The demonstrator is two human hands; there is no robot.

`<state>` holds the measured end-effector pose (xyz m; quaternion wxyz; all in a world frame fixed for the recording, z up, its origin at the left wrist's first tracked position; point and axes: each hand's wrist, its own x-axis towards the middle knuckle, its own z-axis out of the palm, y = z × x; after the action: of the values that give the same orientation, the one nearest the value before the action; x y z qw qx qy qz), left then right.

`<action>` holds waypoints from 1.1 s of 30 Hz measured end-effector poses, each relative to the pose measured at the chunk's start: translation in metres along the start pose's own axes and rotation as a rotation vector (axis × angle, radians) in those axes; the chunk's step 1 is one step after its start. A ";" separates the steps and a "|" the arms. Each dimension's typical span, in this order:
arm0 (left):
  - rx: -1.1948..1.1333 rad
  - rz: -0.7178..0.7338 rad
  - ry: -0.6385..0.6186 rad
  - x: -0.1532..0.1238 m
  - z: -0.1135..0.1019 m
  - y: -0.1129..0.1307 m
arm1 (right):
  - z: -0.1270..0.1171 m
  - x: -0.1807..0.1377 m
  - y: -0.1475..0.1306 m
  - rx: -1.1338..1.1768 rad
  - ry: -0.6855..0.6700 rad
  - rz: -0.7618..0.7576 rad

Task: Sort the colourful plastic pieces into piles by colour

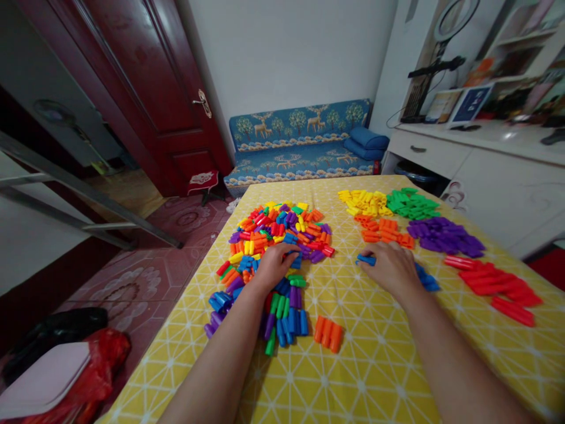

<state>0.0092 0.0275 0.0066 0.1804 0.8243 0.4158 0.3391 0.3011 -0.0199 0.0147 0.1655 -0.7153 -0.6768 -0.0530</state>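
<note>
A mixed heap of coloured plastic building blocks [260,224] lies on the left of the table. My left hand [274,266] reaches into it, thumb and fingers closed on a blue block [297,261] at the heap's right side. Between the fingertips of my right hand [389,266] is another blue block [366,259]. Partly hidden behind that hand lies a blue pile [427,278]. Sorted piles surround it: yellow [364,202], green [410,204], orange [384,231], purple [445,235] and red [494,280]. An orange block [328,334] lies apart, between my forearms.
A yellow patterned cloth [353,377] covers the table. Beyond it stands a blue sofa [300,147]; a white cabinet [498,182] is at the right. On the left are a dark red door [145,76], a metal ladder [88,200] and a small stool [203,181].
</note>
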 end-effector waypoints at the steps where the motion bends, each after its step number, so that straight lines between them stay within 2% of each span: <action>1: 0.002 0.000 0.000 0.000 0.000 0.000 | 0.001 0.000 0.004 -0.017 0.011 0.040; 5: -0.005 -0.001 -0.003 0.000 0.000 0.001 | 0.003 0.000 0.012 -0.057 0.066 0.168; 8: -0.035 -0.006 0.020 0.000 -0.001 0.003 | 0.005 0.000 0.005 -0.026 0.164 0.162; 10: -0.079 -0.007 0.051 0.000 -0.001 0.004 | 0.007 -0.002 -0.010 0.111 0.231 0.044; 12: -0.140 0.004 0.072 0.000 -0.001 0.005 | 0.012 -0.005 -0.031 0.331 0.242 -0.140; 15: -0.274 0.028 0.055 -0.001 0.002 0.006 | 0.020 -0.015 -0.066 0.578 0.138 -0.398; 18: -0.482 -0.006 0.025 -0.003 0.005 0.006 | 0.027 -0.024 -0.087 0.658 0.040 -0.498; 22: -0.635 -0.073 -0.051 -0.005 0.006 0.008 | 0.032 -0.027 -0.094 0.721 0.052 -0.437; 27: -0.487 -0.068 -0.057 -0.005 0.003 0.013 | 0.027 -0.023 -0.091 0.667 0.112 -0.336; 30: -0.386 -0.037 -0.040 -0.003 0.001 0.014 | 0.020 -0.017 -0.077 0.540 0.194 -0.258; 33: -0.320 -0.011 -0.026 -0.003 0.001 0.012 | 0.016 -0.008 -0.051 0.381 0.293 -0.110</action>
<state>0.0153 0.0175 0.0120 0.3166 0.7871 0.3586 0.3893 0.2482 -0.0212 0.0055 0.3909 -0.6178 -0.6814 -0.0364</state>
